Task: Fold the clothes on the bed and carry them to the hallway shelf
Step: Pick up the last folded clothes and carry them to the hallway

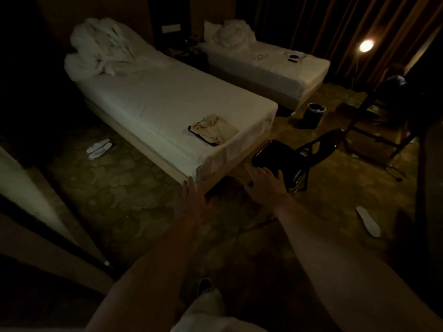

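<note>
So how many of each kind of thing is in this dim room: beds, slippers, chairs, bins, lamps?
Beds: 2, the near white-sheeted bed and the far white-sheeted bed
White slippers: 3, a pair left of the near bed and a single one on the right
Black folding chair: 1
Dark round bin: 1
Lit lamp: 1
Total: 8

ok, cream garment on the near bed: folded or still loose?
Loose. The cream garment lies crumpled, creased and uneven, at the foot of the near bed; neither hand touches it.
</note>
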A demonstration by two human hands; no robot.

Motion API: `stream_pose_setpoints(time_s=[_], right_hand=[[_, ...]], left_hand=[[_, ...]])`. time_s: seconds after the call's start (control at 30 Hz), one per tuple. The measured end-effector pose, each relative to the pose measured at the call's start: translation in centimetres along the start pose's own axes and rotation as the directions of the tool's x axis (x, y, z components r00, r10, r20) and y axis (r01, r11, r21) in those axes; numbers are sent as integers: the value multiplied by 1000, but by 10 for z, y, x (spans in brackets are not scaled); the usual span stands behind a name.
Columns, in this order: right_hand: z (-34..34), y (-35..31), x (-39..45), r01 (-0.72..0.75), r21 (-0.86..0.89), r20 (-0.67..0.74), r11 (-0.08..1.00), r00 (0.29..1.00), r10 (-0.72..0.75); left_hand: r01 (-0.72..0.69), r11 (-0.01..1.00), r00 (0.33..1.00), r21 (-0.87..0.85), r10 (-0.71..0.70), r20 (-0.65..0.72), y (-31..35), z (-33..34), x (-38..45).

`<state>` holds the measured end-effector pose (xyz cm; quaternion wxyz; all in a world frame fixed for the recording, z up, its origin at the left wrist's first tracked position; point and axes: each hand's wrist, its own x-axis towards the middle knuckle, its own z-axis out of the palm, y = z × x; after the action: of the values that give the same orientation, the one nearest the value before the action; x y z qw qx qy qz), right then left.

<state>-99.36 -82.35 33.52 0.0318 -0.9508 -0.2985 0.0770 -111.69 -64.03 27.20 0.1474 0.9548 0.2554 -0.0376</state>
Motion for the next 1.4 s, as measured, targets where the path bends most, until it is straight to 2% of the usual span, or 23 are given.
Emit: stream_pose_setpoints(time_s=[0.1, 0.37, 0.63, 0.9, 1.07, 1.27, 1.4], right_hand=[[-5, 5, 64, 13, -2, 40, 1000, 999, -13], [-28, 12, 199, 61, 6, 8, 998, 998, -61], [-34, 54, 325, 90, 5, 63, 996, 994, -91], [-53, 108, 485, 198, -38, 115, 979, 975, -193], [-64, 132, 562, 295, -62, 168, 953, 945, -282], [-52, 138, 641, 346, -50, 224, 937, 918, -327], [-32, 127, 695, 356, -19, 259, 934, 904, -339]], left_hand=[[-9, 993, 998, 114, 17, -68, 7, -18, 41], [21, 964, 1000, 265, -20, -8, 13, -39, 158], [84, 966, 995, 243, -93, 25, 46, -46, 265], [296, 945, 954, 136, -299, 1, 91, -30, 397], [423, 903, 905, 78, -425, 20, 119, -29, 463], [507, 860, 861, 53, -508, 14, 113, -27, 527], [516, 855, 855, 48, -518, 41, 99, -17, 574]])
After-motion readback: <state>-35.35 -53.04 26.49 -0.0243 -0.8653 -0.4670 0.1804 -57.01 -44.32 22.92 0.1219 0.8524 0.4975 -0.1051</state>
